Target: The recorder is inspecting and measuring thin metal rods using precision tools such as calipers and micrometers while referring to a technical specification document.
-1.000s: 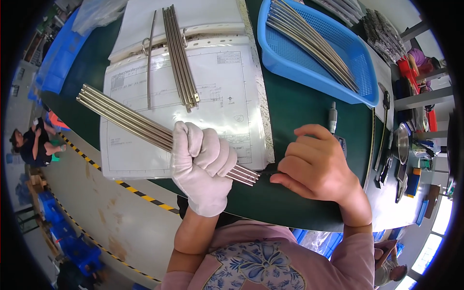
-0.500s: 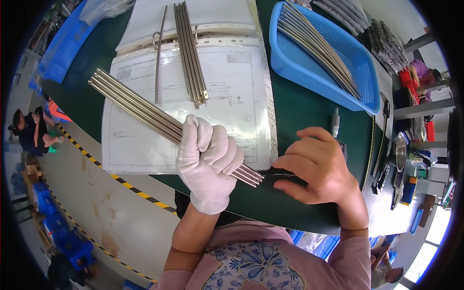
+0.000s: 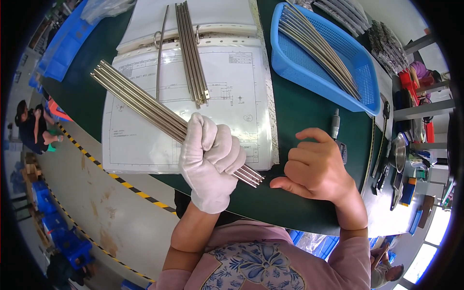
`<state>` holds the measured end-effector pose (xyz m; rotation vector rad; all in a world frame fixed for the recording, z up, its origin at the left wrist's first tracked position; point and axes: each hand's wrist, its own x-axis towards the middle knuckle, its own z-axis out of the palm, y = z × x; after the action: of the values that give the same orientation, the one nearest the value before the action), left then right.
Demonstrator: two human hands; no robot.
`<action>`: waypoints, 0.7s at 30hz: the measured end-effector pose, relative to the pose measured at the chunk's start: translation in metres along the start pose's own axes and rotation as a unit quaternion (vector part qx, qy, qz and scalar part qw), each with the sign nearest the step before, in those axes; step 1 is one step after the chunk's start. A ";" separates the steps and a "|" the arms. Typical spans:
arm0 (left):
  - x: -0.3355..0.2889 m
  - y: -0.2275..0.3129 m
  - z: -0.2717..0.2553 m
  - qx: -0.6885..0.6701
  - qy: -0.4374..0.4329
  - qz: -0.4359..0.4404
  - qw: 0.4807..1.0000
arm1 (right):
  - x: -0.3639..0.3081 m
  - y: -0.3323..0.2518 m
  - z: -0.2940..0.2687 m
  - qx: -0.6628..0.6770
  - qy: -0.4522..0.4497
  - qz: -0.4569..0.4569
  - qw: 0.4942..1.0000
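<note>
The gloved left hand [image 3: 210, 166] is squeezed round the metal rods [image 3: 140, 100], tilted over the papers [image 3: 224, 116]. The bare right hand [image 3: 319, 169] curls near their ends; I can't tell if it pinches anything. Rod ends seem to be getting worked on, so next calls for a steady bunch

The counter [image 3: 300, 112] has a dark green top. An open binder [image 3: 232, 108] lies flat on its left part, the near left corner jutting past the edge. Right of the binder, on the far side, sits a blue basket [image 3: 309, 83]. Nearer than the basket, on the right, lies a micrometer [image 3: 335, 126].
</note>
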<state>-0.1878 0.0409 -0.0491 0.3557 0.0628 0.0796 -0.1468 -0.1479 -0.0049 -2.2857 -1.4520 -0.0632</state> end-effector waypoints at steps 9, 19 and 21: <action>0.001 0.001 -0.001 -0.005 0.001 -0.002 1.000 | 0.001 0.001 -0.001 0.022 0.015 0.002 1.000; 0.001 0.003 -0.001 -0.017 0.010 -0.008 1.000 | 0.001 0.003 0.003 0.042 0.040 0.001 0.998; 0.001 0.003 -0.002 -0.022 0.012 -0.010 1.000 | 0.001 0.003 0.003 0.027 0.048 -0.015 0.998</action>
<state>-0.1872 0.0448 -0.0493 0.3101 0.0890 0.0646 -0.1447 -0.1472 -0.0081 -2.1871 -1.4218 -0.1382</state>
